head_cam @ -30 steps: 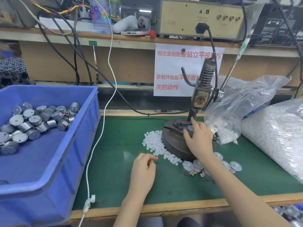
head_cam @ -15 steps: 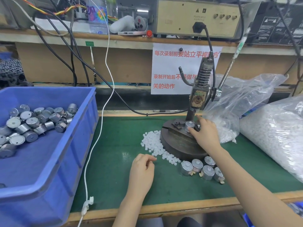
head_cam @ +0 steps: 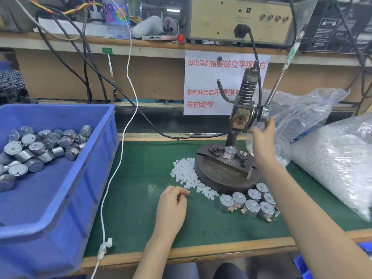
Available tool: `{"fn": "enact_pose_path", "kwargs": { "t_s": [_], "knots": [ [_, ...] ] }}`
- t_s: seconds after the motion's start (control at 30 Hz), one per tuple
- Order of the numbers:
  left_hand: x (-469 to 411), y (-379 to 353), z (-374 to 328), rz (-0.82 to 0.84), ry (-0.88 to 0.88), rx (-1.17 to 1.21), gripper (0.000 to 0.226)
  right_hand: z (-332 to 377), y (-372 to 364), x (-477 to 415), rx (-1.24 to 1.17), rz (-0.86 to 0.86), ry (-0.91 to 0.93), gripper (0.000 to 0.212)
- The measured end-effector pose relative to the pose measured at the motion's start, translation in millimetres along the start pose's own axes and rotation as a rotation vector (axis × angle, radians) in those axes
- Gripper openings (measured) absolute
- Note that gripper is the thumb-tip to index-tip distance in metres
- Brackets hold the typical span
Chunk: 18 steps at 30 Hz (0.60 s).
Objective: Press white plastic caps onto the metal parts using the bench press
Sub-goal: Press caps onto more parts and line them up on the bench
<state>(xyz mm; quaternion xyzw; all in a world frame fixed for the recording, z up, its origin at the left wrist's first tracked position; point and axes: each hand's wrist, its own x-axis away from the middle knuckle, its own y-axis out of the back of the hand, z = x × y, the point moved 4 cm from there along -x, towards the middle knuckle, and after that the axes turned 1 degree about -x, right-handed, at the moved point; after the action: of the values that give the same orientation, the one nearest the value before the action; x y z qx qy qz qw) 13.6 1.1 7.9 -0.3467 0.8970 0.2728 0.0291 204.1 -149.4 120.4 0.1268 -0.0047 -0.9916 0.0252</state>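
Fingers (head_cam: 181, 191) of the left hand (head_cam: 171, 208) lie loosely curled on the green worktop (head_cam: 136, 178), their tips just beside the heap of small white plastic caps (head_cam: 187, 174) at centre frame. Right of the heap, a silver cylindrical metal part (head_cam: 230, 153) stands on the dark round-based bench press (head_cam: 225, 174). Above it, the right hand (head_cam: 261, 141) is blurred; I cannot tell whether its fingers are apart or grip anything.

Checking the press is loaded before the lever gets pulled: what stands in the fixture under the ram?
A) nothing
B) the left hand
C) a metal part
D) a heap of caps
C: a metal part stands upright in the bench press fixture below the raised ram; the left hand rests on the mat.
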Motion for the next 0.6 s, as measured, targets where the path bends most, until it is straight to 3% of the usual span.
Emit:
{"fn": "enact_pose_path", "kwargs": {
  "t_s": [0.33,0.4,0.53,0.6],
  "knots": [
    [-1,0,2,-0.005,0.018,0.007,0.028,74,-9,-39,-0.278,-0.170,-0.009,0.055],
    [-2,-1,2,-0.014,0.034,0.008,0.028,78,-7,-40,-0.254,-0.144,0.030,0.046],
    [-3,-3,2,-0.012,0.045,-0.011,0.027,71,2,-35,-0.197,-0.081,0.055,0.004],
    [-3,-3,2,-0.014,0.036,-0.025,0.027,65,7,-27,-0.239,-0.073,0.051,0.013]
  ]
}}
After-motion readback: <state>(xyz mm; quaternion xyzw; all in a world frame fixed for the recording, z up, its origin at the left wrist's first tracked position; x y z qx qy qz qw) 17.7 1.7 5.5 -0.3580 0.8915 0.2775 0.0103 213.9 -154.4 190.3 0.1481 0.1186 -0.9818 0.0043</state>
